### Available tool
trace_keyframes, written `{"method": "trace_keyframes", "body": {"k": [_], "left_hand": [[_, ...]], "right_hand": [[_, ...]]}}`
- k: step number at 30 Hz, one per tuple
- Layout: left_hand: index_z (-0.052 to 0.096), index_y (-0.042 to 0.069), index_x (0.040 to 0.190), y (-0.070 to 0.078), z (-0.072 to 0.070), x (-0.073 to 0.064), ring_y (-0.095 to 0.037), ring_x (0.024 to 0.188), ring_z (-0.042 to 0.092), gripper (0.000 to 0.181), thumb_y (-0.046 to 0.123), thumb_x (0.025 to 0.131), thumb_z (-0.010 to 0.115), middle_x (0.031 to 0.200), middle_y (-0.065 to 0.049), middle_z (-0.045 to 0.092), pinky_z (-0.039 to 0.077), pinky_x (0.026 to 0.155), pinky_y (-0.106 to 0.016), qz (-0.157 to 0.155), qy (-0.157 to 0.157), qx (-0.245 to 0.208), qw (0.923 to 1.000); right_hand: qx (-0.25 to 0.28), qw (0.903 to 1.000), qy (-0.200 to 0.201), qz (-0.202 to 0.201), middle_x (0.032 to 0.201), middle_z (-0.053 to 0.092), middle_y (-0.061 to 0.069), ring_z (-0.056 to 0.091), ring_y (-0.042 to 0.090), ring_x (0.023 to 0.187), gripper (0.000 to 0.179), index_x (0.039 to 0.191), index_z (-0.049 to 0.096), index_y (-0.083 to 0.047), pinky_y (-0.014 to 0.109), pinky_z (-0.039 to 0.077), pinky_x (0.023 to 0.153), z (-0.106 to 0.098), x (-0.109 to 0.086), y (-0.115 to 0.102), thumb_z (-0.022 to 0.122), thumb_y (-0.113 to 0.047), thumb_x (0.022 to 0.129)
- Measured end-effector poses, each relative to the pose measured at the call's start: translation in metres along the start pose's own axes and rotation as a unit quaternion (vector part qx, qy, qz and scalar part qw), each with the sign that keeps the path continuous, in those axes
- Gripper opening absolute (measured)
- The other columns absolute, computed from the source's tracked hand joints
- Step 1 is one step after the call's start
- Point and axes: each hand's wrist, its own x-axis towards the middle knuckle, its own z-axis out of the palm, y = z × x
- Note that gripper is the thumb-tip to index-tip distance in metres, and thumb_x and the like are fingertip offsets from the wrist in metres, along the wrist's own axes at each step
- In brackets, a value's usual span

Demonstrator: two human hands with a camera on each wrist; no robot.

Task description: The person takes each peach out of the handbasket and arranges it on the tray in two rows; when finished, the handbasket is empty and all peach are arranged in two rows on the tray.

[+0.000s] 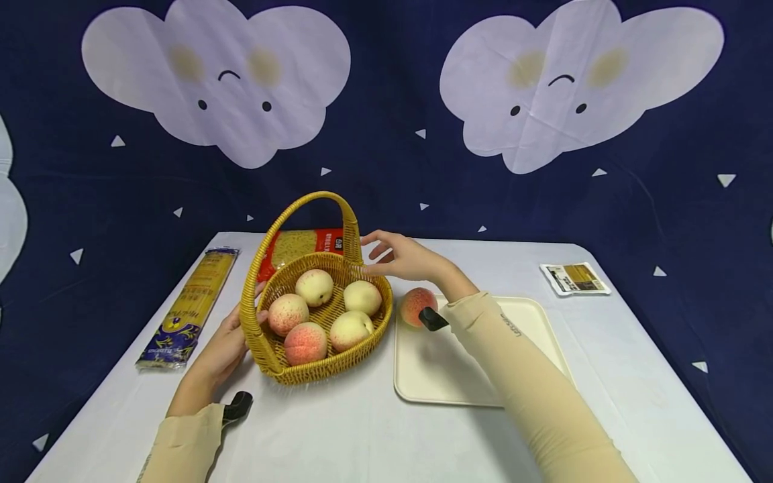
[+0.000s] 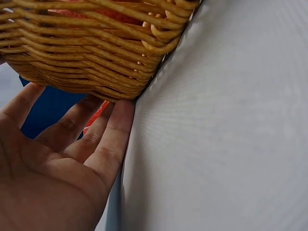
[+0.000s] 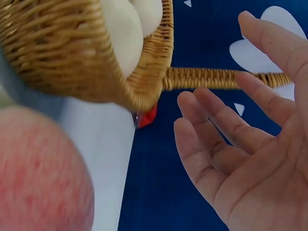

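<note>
A yellow wicker basket (image 1: 326, 369) with a tall arched handle stands tilted on the table. Several peaches (image 1: 314, 288), some pale and some blushed pink, lie inside it. At the basket's left side, my left hand (image 1: 226, 342) holds the wicker wall, its thumb at the rim; in the left wrist view its fingertips (image 2: 124, 108) meet the lower wall. My right hand (image 1: 404, 258) hovers by the right foot of the handle, fingers spread and holding nothing. Below that wrist, a single pink peach (image 1: 417, 305) sits on a cream tray (image 1: 441, 389), partly overlapped by a black wrist-camera piece.
Left of the basket lies a long pack of spaghetti (image 1: 193, 302). Behind the basket is a red bag of pasta (image 1: 298, 247), partly hidden. A small flat packet (image 1: 575, 278) lies at the table's far right. A dark blue cloth with clouds (image 1: 386, 134) hangs behind the table.
</note>
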Motion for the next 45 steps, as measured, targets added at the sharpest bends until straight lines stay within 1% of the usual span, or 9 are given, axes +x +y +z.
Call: {"method": "trace_keyframes", "body": {"k": [4, 9, 13, 15, 19, 25, 31, 38, 45], "left_hand": [[0.014, 0.036, 0.174, -0.001, 0.000, 0.000, -0.043, 0.167, 0.004, 0.073, 0.036, 0.113, 0.054, 0.183, -0.010, 0.000, 0.014, 0.129, -0.072, -0.002, 0.004, 0.001, 1.0000], [0.015, 0.035, 0.174, 0.000, 0.000, 0.000, -0.041, 0.167, 0.007, 0.072, 0.036, 0.113, 0.054, 0.183, -0.010, 0.002, 0.016, 0.129, -0.070, 0.002, 0.004, 0.001, 1.0000], [0.015, 0.035, 0.174, 0.001, -0.001, 0.001, -0.042, 0.167, 0.004, 0.072, 0.036, 0.113, 0.054, 0.183, -0.009, 0.001, 0.015, 0.129, -0.071, 0.006, 0.003, 0.001, 1.0000], [0.015, 0.035, 0.174, 0.000, -0.001, 0.000, -0.042, 0.167, 0.003, 0.072, 0.036, 0.113, 0.055, 0.183, -0.009, 0.000, 0.015, 0.129, -0.071, 0.006, 0.002, 0.000, 1.0000], [0.015, 0.036, 0.174, 0.001, -0.001, 0.001, -0.041, 0.167, 0.004, 0.072, 0.035, 0.113, 0.054, 0.183, -0.008, 0.000, 0.016, 0.129, -0.070, 0.006, 0.002, 0.002, 1.0000], [0.015, 0.034, 0.174, 0.002, -0.001, 0.000, -0.042, 0.167, 0.004, 0.071, 0.035, 0.114, 0.052, 0.183, -0.010, -0.001, 0.014, 0.129, -0.070, 0.013, -0.003, -0.003, 0.9999], [0.015, 0.035, 0.174, 0.000, 0.000, 0.001, -0.041, 0.167, 0.005, 0.071, 0.034, 0.114, 0.053, 0.183, -0.010, -0.002, 0.014, 0.129, -0.070, 0.013, -0.002, -0.005, 0.9999], [0.015, 0.033, 0.174, 0.001, -0.001, 0.001, -0.041, 0.167, 0.007, 0.072, 0.034, 0.114, 0.054, 0.183, -0.008, 0.001, 0.017, 0.129, -0.067, 0.009, 0.004, 0.001, 1.0000], [0.015, 0.033, 0.174, 0.001, 0.000, 0.001, -0.042, 0.168, 0.004, 0.073, 0.034, 0.113, 0.055, 0.183, -0.008, -0.001, 0.017, 0.129, -0.068, 0.013, 0.002, 0.004, 0.9999]], "right_hand": [[-0.010, 0.9998, -0.019, 0.005, 0.145, 0.063, 0.020, 0.070, 0.035, 0.127, 0.065, 0.157, 0.049, -0.013, 0.046, 0.058, 0.106, 0.007, 0.011, -0.008, 0.076, -0.034, 0.102], [-0.040, 0.9983, -0.042, 0.010, 0.149, 0.062, 0.019, 0.067, 0.032, 0.132, 0.066, 0.159, 0.048, -0.016, 0.045, 0.057, 0.108, 0.016, 0.024, -0.015, 0.074, -0.037, 0.102], [-0.043, 0.9971, -0.059, 0.020, 0.150, 0.062, 0.018, 0.063, 0.031, 0.135, 0.068, 0.161, 0.047, -0.015, 0.045, 0.055, 0.108, 0.023, 0.034, -0.018, 0.073, -0.038, 0.103], [-0.044, 0.9961, -0.071, 0.030, 0.150, 0.062, 0.019, 0.062, 0.031, 0.136, 0.070, 0.162, 0.045, -0.016, 0.046, 0.054, 0.111, 0.027, 0.038, -0.021, 0.073, -0.039, 0.103], [-0.043, 0.9941, -0.090, 0.044, 0.156, 0.057, 0.017, 0.058, 0.030, 0.141, 0.071, 0.164, 0.044, -0.017, 0.047, 0.048, 0.118, 0.032, 0.045, -0.024, 0.071, -0.043, 0.103], [-0.036, 0.9935, -0.096, 0.050, 0.165, 0.048, 0.015, 0.050, 0.032, 0.149, 0.071, 0.164, 0.045, -0.018, 0.051, 0.040, 0.125, 0.038, 0.052, -0.028, 0.071, -0.043, 0.103], [-0.061, 0.9909, -0.112, 0.043, 0.173, 0.039, 0.009, 0.035, 0.029, 0.161, 0.071, 0.164, 0.044, -0.014, 0.047, 0.029, 0.132, 0.046, 0.062, -0.030, 0.071, -0.040, 0.103], [-0.069, 0.9885, -0.117, 0.065, 0.173, 0.040, 0.007, 0.035, 0.028, 0.161, 0.067, 0.162, 0.049, -0.022, 0.049, 0.028, 0.133, 0.053, 0.070, -0.031, 0.071, -0.043, 0.103], [-0.083, 0.9837, -0.135, 0.085, 0.175, 0.036, 0.005, 0.033, 0.028, 0.163, 0.065, 0.162, 0.048, -0.028, 0.051, 0.027, 0.133, 0.060, 0.077, -0.031, 0.071, -0.044, 0.103]]}}
